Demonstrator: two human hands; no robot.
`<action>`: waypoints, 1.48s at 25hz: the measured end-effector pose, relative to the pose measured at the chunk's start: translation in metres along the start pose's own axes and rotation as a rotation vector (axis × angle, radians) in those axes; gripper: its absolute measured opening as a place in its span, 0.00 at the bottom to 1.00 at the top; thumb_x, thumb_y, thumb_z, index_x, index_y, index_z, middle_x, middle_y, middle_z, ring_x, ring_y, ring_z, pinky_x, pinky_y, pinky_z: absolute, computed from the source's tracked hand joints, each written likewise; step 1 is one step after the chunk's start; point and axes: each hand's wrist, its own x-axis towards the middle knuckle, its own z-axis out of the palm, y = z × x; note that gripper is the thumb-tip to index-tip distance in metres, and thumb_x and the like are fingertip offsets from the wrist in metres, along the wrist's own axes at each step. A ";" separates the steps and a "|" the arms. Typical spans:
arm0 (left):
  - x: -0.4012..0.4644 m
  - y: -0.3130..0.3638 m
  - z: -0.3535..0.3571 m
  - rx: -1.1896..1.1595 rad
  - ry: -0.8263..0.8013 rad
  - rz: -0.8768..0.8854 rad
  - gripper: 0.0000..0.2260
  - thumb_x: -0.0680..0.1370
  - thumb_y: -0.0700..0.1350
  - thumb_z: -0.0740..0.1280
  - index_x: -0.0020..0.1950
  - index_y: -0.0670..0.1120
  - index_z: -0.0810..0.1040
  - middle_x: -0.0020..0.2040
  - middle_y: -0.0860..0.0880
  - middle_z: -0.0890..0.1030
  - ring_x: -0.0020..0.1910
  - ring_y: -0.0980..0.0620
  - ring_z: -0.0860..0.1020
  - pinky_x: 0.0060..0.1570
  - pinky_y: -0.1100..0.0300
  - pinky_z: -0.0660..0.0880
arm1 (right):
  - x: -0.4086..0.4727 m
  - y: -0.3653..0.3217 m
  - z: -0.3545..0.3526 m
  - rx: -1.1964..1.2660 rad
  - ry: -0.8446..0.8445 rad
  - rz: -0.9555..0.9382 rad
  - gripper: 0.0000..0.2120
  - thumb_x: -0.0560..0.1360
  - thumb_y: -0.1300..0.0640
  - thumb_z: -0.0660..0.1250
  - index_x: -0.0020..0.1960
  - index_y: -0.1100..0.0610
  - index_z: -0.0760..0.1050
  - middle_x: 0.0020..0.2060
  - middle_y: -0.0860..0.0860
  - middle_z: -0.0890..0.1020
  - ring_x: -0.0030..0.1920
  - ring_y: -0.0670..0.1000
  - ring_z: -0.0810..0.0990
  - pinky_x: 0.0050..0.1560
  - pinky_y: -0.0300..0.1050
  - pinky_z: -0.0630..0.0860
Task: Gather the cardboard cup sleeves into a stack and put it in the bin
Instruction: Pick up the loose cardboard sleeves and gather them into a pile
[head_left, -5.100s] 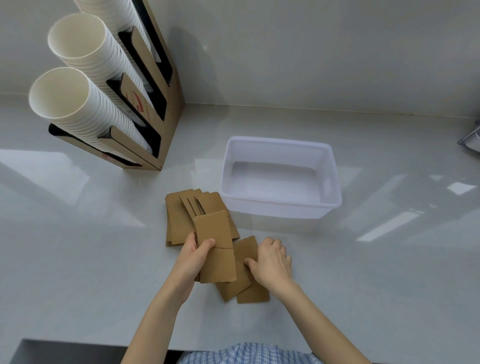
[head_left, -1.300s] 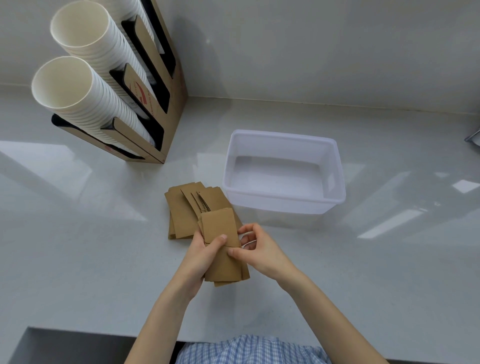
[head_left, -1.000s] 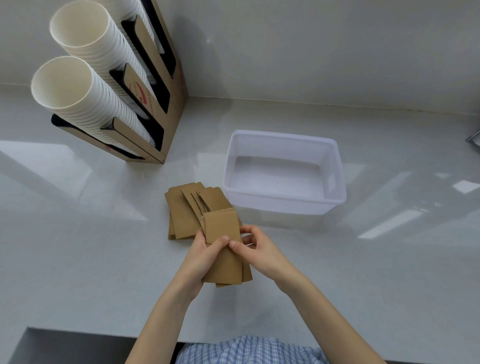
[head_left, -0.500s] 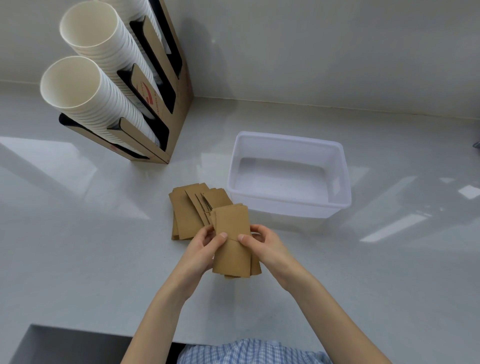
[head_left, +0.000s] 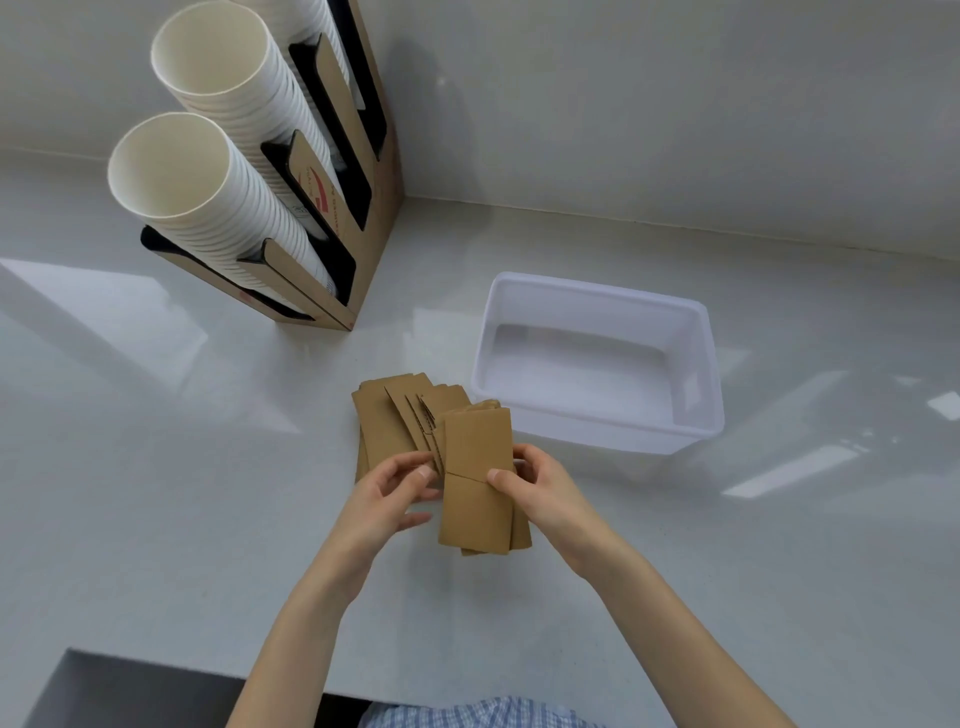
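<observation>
I see a small stack of brown cardboard cup sleeves (head_left: 475, 486) held upright-ish above the desk (head_left: 156, 519), between my two hands, just in front of the bin. Its layers are not quite flush: a couple of edges peek out at the lower right. My left hand (head_left: 387, 501) pinches the stack's left edge, thumb on the front face and fingers curled behind. My right hand (head_left: 540, 493) clamps the right edge the same way, thumb (head_left: 501, 475) pressed on the front near the sleeve's seam, the other fingers wrapped around the back. Both hands are closed on the stack.

Just beyond and to the left, a second group of loose sleeves (head_left: 395, 421) lies flat on the desk in a fanned, overlapping pile, its right side partly hidden behind the held stack. Whether the held stack touches that pile, I cannot tell.

The white plastic bin (head_left: 701, 364) sits to the right of the pile, close to it, open side up, with nothing visible inside.

Further back on the left stands a cardboard cup dispenser (head_left: 374, 218) holding slanted columns of white paper cups (head_left: 208, 182). At the bottom edge I see a blue checked shirt (head_left: 483, 714).
</observation>
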 end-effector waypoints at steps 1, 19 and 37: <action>0.002 0.001 -0.005 -0.017 0.047 0.005 0.09 0.77 0.44 0.61 0.55 0.48 0.75 0.53 0.46 0.80 0.48 0.52 0.79 0.43 0.62 0.76 | 0.001 -0.003 -0.001 -0.020 0.002 0.002 0.17 0.76 0.55 0.62 0.63 0.56 0.68 0.56 0.52 0.77 0.55 0.50 0.77 0.46 0.34 0.73; 0.044 0.008 -0.018 0.050 0.242 -0.072 0.31 0.73 0.47 0.67 0.73 0.46 0.56 0.73 0.45 0.62 0.69 0.46 0.66 0.64 0.54 0.65 | 0.045 -0.025 0.016 -0.416 0.014 0.056 0.16 0.76 0.56 0.55 0.63 0.58 0.66 0.62 0.58 0.69 0.61 0.57 0.71 0.60 0.50 0.71; 0.042 0.010 -0.023 0.013 0.198 -0.103 0.27 0.74 0.46 0.65 0.70 0.43 0.58 0.65 0.42 0.72 0.61 0.43 0.73 0.59 0.51 0.71 | 0.062 -0.019 0.040 -0.197 0.056 0.092 0.18 0.78 0.52 0.55 0.66 0.57 0.64 0.64 0.56 0.71 0.62 0.55 0.72 0.60 0.49 0.72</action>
